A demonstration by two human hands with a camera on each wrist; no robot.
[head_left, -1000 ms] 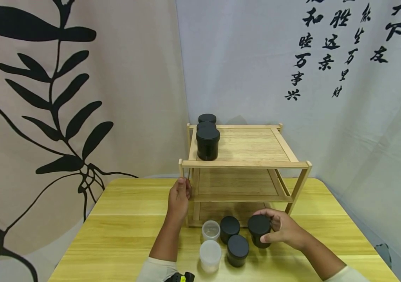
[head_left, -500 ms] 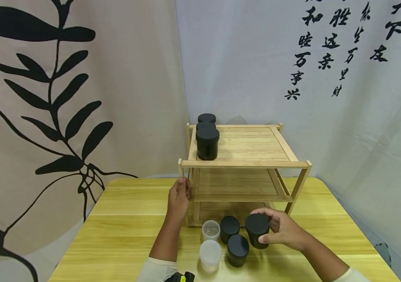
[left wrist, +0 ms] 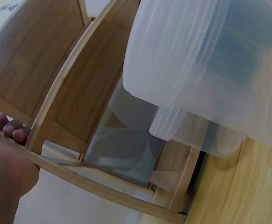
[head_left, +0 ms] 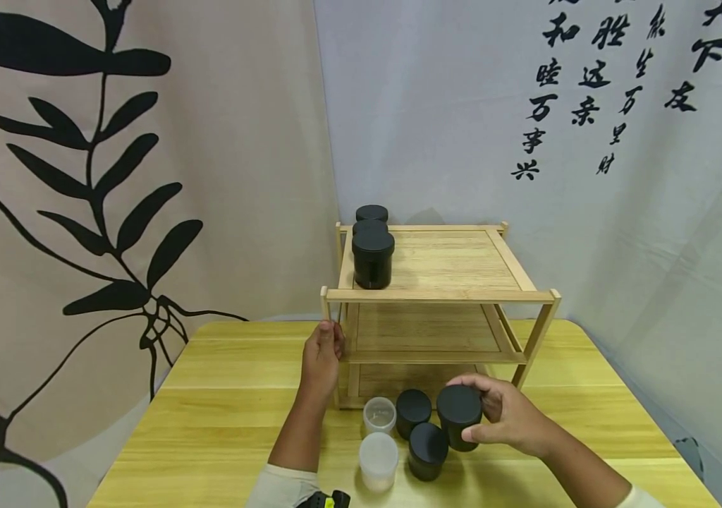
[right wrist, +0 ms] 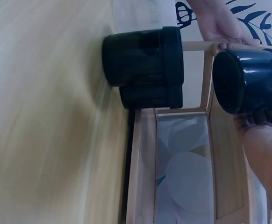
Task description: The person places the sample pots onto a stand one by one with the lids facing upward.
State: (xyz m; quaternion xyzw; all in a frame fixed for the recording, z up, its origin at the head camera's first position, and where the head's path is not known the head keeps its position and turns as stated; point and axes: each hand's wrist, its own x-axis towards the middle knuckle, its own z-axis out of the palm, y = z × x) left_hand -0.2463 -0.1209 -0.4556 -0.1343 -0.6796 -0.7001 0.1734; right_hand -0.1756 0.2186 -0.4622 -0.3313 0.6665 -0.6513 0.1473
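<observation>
With twelve o'clock pointing away from the person, we see the right hand (head_left: 513,416) at the three o'clock side of a black jar (head_left: 459,407). Its fingers (head_left: 478,381) are clamped on that jar: the thumb presses near five o'clock and the fingertips wrap the far side around one o'clock. In the right wrist view we can see the jar's underside, clear of the desk (head_left: 221,423).

At twelve o'clock from this jar stands the rack (head_left: 443,261), three-tiered and wooden. The left hand (head_left: 321,360), between nine and ten o'clock from the jar, has its fingers curled round the rack's front post.

On the desk we count two other black jars: the far one (head_left: 413,413) at nine o'clock from the held jar, the near one (head_left: 427,451) at seven. Past them sit two clear tubs, one (head_left: 379,415) at nine o'clock, the other (head_left: 378,462) at eight.

On the rack's top tier, three lidded jars (head_left: 374,261) line the nine o'clock edge, front to back. Behind, we see leaf-printed cloth (head_left: 259,176) at ten o'clock.
</observation>
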